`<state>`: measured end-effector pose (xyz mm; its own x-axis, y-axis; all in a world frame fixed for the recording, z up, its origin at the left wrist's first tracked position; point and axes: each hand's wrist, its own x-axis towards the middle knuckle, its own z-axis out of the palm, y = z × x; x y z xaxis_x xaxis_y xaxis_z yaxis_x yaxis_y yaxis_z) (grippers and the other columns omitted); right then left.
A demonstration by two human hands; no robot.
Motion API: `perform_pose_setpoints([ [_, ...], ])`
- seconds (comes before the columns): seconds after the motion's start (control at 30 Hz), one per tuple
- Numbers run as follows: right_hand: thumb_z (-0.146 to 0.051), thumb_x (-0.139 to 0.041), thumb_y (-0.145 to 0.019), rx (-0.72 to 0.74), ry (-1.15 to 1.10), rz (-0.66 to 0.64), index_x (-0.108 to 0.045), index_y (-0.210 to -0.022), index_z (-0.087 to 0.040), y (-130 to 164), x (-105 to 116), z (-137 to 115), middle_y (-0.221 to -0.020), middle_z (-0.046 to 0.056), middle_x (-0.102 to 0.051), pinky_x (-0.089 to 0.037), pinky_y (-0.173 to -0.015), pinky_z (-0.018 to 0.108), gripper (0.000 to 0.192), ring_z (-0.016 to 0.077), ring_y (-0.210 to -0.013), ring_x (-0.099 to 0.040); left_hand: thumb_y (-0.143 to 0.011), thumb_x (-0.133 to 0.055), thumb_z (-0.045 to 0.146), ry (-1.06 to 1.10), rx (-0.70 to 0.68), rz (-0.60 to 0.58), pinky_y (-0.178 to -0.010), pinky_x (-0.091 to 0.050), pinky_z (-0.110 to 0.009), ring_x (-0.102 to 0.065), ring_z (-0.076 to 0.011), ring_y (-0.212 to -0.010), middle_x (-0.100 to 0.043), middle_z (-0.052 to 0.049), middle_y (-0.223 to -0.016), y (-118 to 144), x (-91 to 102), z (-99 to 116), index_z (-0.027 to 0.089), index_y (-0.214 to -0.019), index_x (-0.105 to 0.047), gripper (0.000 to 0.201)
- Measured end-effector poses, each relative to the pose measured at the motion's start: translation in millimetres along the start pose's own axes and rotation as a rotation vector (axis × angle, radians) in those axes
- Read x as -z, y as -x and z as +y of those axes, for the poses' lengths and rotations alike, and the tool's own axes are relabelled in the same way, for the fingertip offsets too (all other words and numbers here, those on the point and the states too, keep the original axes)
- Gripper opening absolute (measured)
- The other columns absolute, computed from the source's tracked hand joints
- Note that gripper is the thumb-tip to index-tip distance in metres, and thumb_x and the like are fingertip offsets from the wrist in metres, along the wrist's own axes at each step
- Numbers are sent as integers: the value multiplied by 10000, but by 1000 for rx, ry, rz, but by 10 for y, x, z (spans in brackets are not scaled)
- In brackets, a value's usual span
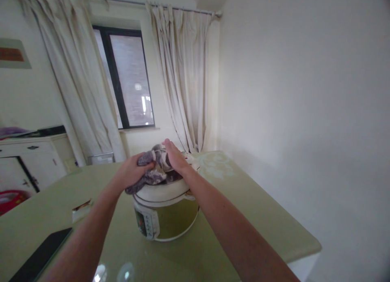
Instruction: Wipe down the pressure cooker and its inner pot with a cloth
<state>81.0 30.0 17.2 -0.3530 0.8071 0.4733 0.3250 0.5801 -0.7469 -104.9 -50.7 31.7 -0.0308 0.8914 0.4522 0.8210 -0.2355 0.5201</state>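
Note:
A rice cooker (178,217) with a white lid and a shiny body stands on the table, its control panel (148,223) facing left and toward me. A crumpled grey and white cloth (155,174) lies over the top of the lid. My left hand (134,168) is closed round the cloth's left side, thumb over it. At the cloth's right side, my right hand (175,156) is stretched out flat against it and over the lid. Its far fingers are partly hidden.
The pale green table (252,217) ends at the right near a white wall. At the left lie a dark flat device (41,255) and a small packet (81,210). Behind are a white cabinet (39,160), a red basin (14,201), curtains (185,71) and a window (131,79).

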Motion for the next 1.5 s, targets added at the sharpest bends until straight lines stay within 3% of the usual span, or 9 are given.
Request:
perform_pose_setpoints([
  [0.13,-922,-147,-931,-51,-66,4,-610,-1345,-280,44,19,-76,-1278,77,-710,-387,-1170,507,894,298,-1281,-621,-735,-667,525,-27,165,3,-840,-560,-345,-737,-310,-943,-796,-48,-877,-422,-9,-138,196,-1002,-799,444],
  [0.27,-912,-358,-921,-61,18,-13,-573,-1372,-306,59,17,-109,-1269,61,-719,-428,-1126,484,786,283,-1225,-655,-804,-660,506,-101,215,39,-867,-539,-344,-734,-315,-1026,-808,-98,-1007,-416,-102,-176,181,-1144,-790,488],
  [0.4,-863,-661,-806,15,208,10,-506,-1447,-271,93,4,-123,-1301,96,-710,-474,-1063,455,886,311,-1211,-659,-886,-616,562,-180,147,84,-844,-507,-334,-721,-314,-1041,-800,-108,-1063,-113,-53,-70,207,-1204,-767,500],
  [0.53,-819,-484,-954,42,333,64,-542,-1415,-236,126,-7,-174,-1292,121,-707,-480,-1042,428,745,293,-1191,-661,-910,-605,561,-238,68,134,-808,-485,-309,-707,-259,-935,-773,-75,-1002,378,-45,130,213,-1102,-755,425],
  [0.8,-459,-513,-1074,105,533,60,-727,-1218,-214,143,54,-223,-1253,114,-720,-467,-1066,353,356,233,-1203,-648,-788,-792,493,-352,-303,333,-1048,-454,-504,-588,-398,-1228,-633,-178,-1361,1236,-575,311,215,-1212,-693,517],
  [0.97,-264,-464,-1057,204,594,76,-576,-1507,-263,684,105,-155,-1454,73,-665,-453,-1109,402,463,255,-1300,-607,-907,-639,570,-116,-38,408,-977,-515,-461,-649,-350,-1140,-680,-172,-1239,910,-486,40,193,-1279,-640,529],
  [1.13,-349,-413,-1087,190,758,245,-411,-1632,-204,1202,-15,-107,-1437,129,-670,-449,-1085,445,564,302,-1318,-579,-945,-599,525,108,159,217,-885,-547,-424,-715,-313,-1009,-764,-118,-1077,361,-181,-228,225,-1173,-684,387],
  [1.3,-352,-423,-1075,258,727,241,-470,-1597,-167,1132,56,-1,-1406,145,-692,-442,-1107,447,555,305,-1327,-583,-921,-623,469,-24,-87,325,-988,-540,-467,-679,-328,-1128,-718,-143,-1197,560,-309,-231,207,-1239,-692,418],
  [1.5,-283,-509,-992,368,562,127,-466,-1600,-184,953,324,307,-1487,106,-648,-468,-1145,417,617,269,-1328,-618,-853,-749,410,-412,-765,344,-1131,-398,-618,-547,-370,-1311,-629,-146,-1422,1236,-1089,-103,284,-1258,-696,427],
])
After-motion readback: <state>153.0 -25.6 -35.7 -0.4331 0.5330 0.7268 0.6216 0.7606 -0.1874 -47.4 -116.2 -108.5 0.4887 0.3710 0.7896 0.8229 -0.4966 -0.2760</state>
